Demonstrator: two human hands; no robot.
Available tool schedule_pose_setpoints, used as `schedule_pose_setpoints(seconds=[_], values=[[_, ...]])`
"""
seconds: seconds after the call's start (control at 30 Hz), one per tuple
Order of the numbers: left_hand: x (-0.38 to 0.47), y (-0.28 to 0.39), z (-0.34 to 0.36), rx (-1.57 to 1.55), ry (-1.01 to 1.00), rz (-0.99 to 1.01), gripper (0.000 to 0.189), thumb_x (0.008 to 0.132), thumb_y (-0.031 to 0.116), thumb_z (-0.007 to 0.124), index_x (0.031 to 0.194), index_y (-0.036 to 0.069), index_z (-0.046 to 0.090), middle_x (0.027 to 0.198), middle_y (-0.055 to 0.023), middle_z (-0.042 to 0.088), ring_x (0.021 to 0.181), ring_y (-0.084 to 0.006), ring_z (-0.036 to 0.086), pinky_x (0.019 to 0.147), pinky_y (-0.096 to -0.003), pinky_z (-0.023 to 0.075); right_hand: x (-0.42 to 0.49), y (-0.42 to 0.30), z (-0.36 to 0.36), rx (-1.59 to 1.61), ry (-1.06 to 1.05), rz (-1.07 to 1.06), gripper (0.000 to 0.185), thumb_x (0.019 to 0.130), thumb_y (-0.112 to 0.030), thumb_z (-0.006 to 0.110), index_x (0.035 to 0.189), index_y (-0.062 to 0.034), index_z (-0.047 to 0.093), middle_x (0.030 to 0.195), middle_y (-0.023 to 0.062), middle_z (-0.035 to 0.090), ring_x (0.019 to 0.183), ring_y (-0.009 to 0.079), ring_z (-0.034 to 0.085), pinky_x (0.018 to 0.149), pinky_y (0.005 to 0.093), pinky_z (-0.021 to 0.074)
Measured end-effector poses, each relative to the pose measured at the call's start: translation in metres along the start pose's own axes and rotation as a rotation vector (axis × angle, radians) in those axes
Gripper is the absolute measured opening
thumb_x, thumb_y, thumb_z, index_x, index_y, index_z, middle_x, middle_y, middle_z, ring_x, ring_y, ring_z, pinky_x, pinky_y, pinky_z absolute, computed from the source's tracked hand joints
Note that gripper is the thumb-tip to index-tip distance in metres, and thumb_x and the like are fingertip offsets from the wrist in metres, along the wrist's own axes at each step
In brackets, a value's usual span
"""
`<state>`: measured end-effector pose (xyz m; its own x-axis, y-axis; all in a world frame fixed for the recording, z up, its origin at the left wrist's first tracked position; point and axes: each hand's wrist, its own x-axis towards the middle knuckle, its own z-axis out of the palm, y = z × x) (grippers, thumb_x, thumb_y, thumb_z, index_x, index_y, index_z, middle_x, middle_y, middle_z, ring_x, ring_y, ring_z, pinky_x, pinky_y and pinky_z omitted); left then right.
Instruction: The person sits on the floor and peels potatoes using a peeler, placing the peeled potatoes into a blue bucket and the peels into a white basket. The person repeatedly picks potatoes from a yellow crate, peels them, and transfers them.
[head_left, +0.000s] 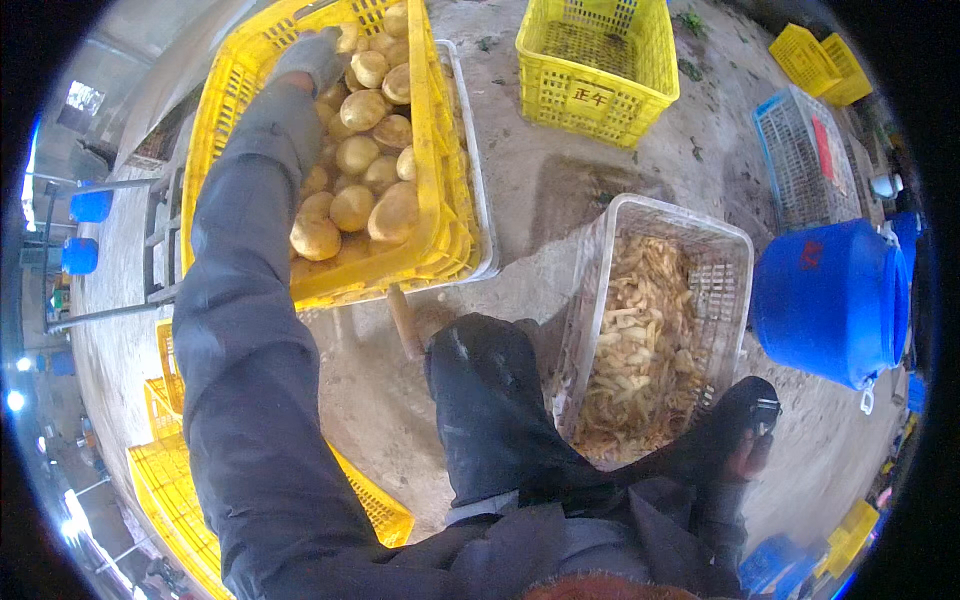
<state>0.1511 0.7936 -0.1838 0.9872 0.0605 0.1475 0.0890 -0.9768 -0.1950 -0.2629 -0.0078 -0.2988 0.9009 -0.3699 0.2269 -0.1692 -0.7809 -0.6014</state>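
Note:
My left hand (311, 61), in a grey glove, reaches into a yellow plastic crate (426, 161) at the upper left. Round tan pieces of produce (364, 110), which look like mushrooms, fill this crate. The gloved fingers touch one piece (348, 36) near the far side; whether they grip it is hidden. Beside my right knee, my right hand (748, 454) holds a small metal tool (766, 415), too small to identify for certain. A whitish plastic crate (679, 210) between my legs and the blue drum contains pale, curled trimmings (637, 330).
A second yellow crate (592, 101) sits ahead on the concrete floor (517, 180). To the right stand a blue plastic drum (821, 300) and a grey crate (806, 161). More yellow crates (176, 487) are at lower left, near a metal frame (161, 240). A wooden handle-like piece (405, 322) juts below the full crate.

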Motion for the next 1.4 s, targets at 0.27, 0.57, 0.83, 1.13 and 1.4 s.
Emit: schedule_pose_setpoints(seconds=[0.27, 0.57, 0.83, 1.13, 1.4], values=[[0.049, 0.022, 0.045, -0.055, 0.043, -0.226, 0.054, 0.084, 0.043, 0.058, 0.131, 0.018, 0.049, 0.13, -0.0266, 0.047, 0.117, -0.0487, 0.048, 0.097, -0.0519, 0.0423, 0.016, -0.061, 0.005, -0.234, -0.069, 0.086, 0.035, 0.096, -0.024, 0.05, 0.112, 0.0065, 0.058, 0.104, 0.0242, 0.064, 0.093, 0.0357, 0.061, 0.081, 0.0415, 0.0465], [0.04, 0.006, 0.051, -0.332, 0.101, -0.311, 0.06, 0.082, 0.039, 0.062, 0.134, 0.014, 0.046, 0.127, -0.0231, 0.054, 0.12, -0.0346, 0.051, 0.098, -0.0409, 0.0423, 0.019, -0.04, 0.009, -0.145, -0.049, 0.074, 0.036, 0.097, -0.024, 0.049, 0.117, 0.0047, 0.056, 0.107, 0.0264, 0.062, 0.096, 0.0378, 0.06, 0.082, 0.0424, 0.0456], [0.043, -0.001, -0.059, -1.556, 0.379, -0.356, 0.02, 0.085, 0.028, 0.061, 0.098, 0.013, 0.062, 0.085, -0.0063, 0.065, 0.074, -0.0222, 0.063, 0.064, -0.0349, 0.0508, 0.022, -0.039, 0.015, 0.034, -0.043, 0.018, 0.051, 0.094, -0.033, 0.053, 0.127, 0.0055, 0.05, 0.111, 0.022, 0.062, 0.097, 0.032, 0.06, 0.084, 0.0385, 0.0467], [-0.183, 0.189, -0.214, -1.841, 0.534, 0.181, 0.022, 0.082, 0.019, 0.058, 0.099, 0.005, 0.055, 0.095, -0.0087, 0.058, 0.086, -0.0209, 0.056, 0.08, -0.0333, 0.0441, 0.006, -0.035, 0.002, 0.073, -0.12, 0.155, 0.048, 0.093, -0.033, 0.054, 0.124, 0.004, 0.052, 0.109, 0.0207, 0.063, 0.097, 0.0311, 0.06, 0.084, 0.0377, 0.0462], [-0.362, 0.388, -0.156, -1.352, 0.366, 0.101, 0.051, 0.063, 0.012, 0.08, 0.106, 0.004, 0.054, 0.102, -0.0121, 0.058, 0.093, -0.0273, 0.058, 0.083, -0.0381, 0.0482, -0.026, -0.083, 0.017, 0.451, -0.291, 0.203, 0.028, 0.093, -0.015, 0.055, 0.112, 0.0058, 0.055, 0.093, 0.0088, 0.062, 0.083, 0.0131, 0.05, 0.076, 0.0295, 0.0448]])
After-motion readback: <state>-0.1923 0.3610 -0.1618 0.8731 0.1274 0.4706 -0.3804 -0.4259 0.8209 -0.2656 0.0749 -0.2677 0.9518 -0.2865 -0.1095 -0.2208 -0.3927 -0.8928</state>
